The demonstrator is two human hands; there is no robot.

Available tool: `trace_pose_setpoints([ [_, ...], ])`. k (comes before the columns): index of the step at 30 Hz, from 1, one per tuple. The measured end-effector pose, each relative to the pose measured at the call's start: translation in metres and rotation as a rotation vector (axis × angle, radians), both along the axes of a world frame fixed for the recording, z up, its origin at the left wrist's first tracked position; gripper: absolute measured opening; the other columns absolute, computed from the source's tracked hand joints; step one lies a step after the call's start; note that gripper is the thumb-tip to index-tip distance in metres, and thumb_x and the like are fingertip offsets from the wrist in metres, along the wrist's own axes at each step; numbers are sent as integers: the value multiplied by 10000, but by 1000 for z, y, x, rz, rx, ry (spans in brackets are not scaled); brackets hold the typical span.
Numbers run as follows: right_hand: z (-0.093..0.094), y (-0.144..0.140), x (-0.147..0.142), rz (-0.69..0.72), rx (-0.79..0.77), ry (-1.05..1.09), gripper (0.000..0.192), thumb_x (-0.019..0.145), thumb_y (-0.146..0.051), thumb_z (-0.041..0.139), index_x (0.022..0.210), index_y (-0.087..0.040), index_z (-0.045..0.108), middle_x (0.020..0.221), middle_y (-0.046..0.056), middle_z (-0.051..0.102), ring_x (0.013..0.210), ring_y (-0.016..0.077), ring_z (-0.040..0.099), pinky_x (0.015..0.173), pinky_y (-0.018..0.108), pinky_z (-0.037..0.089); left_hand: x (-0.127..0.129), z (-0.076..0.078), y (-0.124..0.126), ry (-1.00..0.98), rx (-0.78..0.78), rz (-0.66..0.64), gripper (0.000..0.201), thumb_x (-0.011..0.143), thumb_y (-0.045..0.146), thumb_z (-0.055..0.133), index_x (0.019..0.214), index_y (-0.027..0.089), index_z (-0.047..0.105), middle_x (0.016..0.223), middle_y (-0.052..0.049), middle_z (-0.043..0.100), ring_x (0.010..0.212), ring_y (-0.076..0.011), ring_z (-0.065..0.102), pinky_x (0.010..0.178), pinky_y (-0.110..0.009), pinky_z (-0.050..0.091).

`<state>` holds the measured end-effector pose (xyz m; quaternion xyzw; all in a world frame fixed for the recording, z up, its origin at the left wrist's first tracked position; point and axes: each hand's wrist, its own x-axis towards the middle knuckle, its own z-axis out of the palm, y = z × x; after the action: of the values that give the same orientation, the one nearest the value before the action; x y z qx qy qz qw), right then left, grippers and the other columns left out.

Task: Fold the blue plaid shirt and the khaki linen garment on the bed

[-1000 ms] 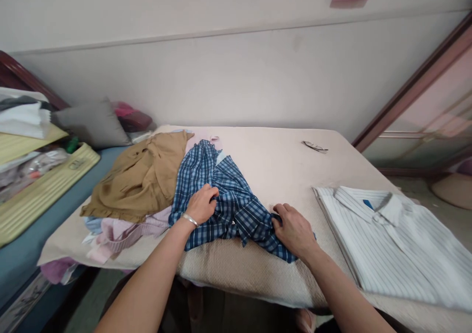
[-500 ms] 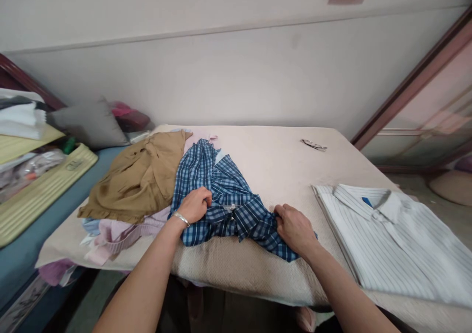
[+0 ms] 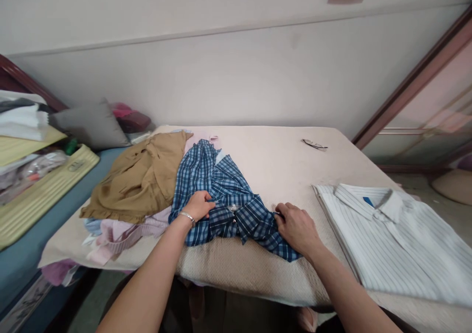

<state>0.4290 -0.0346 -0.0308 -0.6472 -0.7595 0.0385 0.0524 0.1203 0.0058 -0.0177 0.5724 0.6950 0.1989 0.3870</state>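
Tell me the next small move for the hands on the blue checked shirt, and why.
Probably draw the shirt toward the bare cloth mid-table: both the left hand and right hand grip it, and it lies crumpled, partly over the brown garment.

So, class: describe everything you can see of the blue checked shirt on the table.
The blue checked shirt is a woven-looking blue and white plaid with small pale buttons. It lies crumpled and unfolded on the beige table cover, its far end overlapping the pink garments beside the tan one. The left hand and right hand each pinch its fabric.
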Motion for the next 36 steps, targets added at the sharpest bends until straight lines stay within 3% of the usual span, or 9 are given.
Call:
trace_pose_setpoints([
  [4, 0, -4, -9, -8, 137, 219, 179, 997, -296, 473, 987, -200, 624, 973, 61, 670, 914, 201, 611, 796, 296, 397, 6, -2, -4, -174, 23, -5, 202, 743, 138, 690, 825, 191, 513, 533, 118, 458, 412, -78, 486, 450, -200, 330],
  [9, -3, -9, -19, 78, 133, 365, 201, 1003, -307, 445, 932, -215, 609, 908, 41, 650, 898, 190, 603, 797, 277, 415, 3, 3, -10, -371, 9, -112, 248, 654, 159, 722, 745, 186, 493, 546, 114, 454, 398, -53, 439, 408, -189, 272],
  [14, -3, -17, -28, 139, 142, 456, 227, 1005, -292, 434, 891, -214, 614, 880, 41, 648, 850, 181, 603, 773, 268, 415, -6, 15, -17, -384, -74, -308, 241, 658, 229, 706, 762, 184, 494, 560, 95, 502, 403, -54, 444, 417, -185, 250],
  [20, 1, -30, -40, 160, 143, 492, 273, 1019, -284, 406, 870, -205, 620, 864, 54, 659, 811, 173, 609, 749, 256, 409, -21, 22, -29, -329, -163, -461, 254, 708, 257, 689, 755, 203, 445, 563, 110, 427, 417, -61, 449, 418, -184, 285],
  [27, -3, -29, -38, 138, 153, 458, 254, 1017, -280, 427, 867, -206, 619, 855, 39, 659, 800, 166, 613, 712, 251, 386, -29, 24, -36, -326, -222, -500, 214, 724, 242, 658, 764, 203, 452, 713, 81, 508, 432, -65, 505, 422, -203, 383],
  [36, -7, -29, -41, 155, 142, 408, 246, 1022, -276, 426, 857, -206, 594, 854, 33, 643, 781, 164, 601, 704, 253, 375, -28, 21, -33, -255, -299, -473, 196, 720, 207, 591, 889, 204, 493, 800, 39, 623, 690, -211, 736, 478, -210, 460],
])
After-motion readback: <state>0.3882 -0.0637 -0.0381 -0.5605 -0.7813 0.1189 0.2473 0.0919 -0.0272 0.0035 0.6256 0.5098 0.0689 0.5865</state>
